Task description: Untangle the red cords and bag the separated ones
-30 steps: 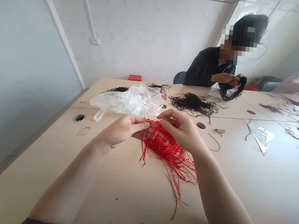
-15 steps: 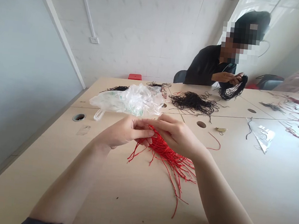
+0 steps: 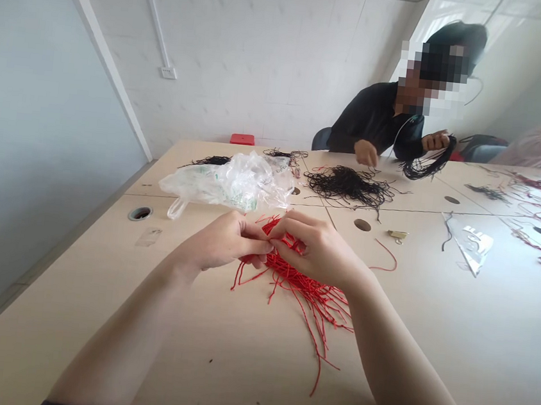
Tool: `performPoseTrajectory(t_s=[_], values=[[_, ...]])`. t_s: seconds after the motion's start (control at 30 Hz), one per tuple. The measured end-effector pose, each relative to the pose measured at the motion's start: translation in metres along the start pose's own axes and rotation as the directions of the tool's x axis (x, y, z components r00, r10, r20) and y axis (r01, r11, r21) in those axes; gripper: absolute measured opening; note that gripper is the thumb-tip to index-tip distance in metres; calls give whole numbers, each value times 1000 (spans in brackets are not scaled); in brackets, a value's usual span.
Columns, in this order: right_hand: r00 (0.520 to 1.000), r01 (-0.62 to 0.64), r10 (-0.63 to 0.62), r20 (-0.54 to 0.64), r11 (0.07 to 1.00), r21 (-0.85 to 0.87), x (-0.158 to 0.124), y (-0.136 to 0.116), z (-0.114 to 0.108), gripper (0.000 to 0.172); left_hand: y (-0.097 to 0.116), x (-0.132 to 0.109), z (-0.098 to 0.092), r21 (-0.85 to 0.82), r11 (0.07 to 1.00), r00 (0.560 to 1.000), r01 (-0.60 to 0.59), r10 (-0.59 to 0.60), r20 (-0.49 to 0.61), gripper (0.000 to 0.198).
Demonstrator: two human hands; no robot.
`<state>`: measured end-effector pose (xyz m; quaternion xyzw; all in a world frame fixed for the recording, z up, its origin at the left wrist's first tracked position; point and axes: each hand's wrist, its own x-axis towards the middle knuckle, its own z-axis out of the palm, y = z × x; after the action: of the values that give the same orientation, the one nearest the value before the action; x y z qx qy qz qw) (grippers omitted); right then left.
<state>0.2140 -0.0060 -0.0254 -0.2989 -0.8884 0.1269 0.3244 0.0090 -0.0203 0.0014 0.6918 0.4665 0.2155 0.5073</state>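
A bundle of red cords (image 3: 299, 276) lies on the table under and between my hands, its loose ends fanned toward the lower right. My left hand (image 3: 234, 244) comes in from the left, thumb and fingers pinched on red cord, with a few ends hanging below. From the right, my right hand (image 3: 312, 242) meets it, thumb and forefinger pinched together at the left fingertips. The bit of cord between the two pinches is too small to make out clearly.
A clear plastic bag (image 3: 234, 182) lies beyond my hands. Black cords (image 3: 349, 188) are heaped before a co-worker (image 3: 376, 120) holding a black bundle. A binder clip (image 3: 397, 235), a clear plastic piece (image 3: 469, 243) and a table hole (image 3: 362, 225) are to the right.
My right hand's fingers have drawn back from lying over the cords into a pinch at my left fingertips. The co-worker's one hand has dropped toward the black heap.
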Motion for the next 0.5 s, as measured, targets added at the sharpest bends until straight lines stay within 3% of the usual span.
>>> performPoseTrajectory(t_s=[0.23, 0.5], values=[[997, 3, -5, -82, 1000, -27, -1, 1, -3, 3, -1, 3, -1, -65, 997, 996, -52, 47, -80, 19], [946, 131, -113, -303, 991, 39, 1, 6, 1, 8, 3, 3, 0, -291, 956, 994, -41, 10, -106, 19]])
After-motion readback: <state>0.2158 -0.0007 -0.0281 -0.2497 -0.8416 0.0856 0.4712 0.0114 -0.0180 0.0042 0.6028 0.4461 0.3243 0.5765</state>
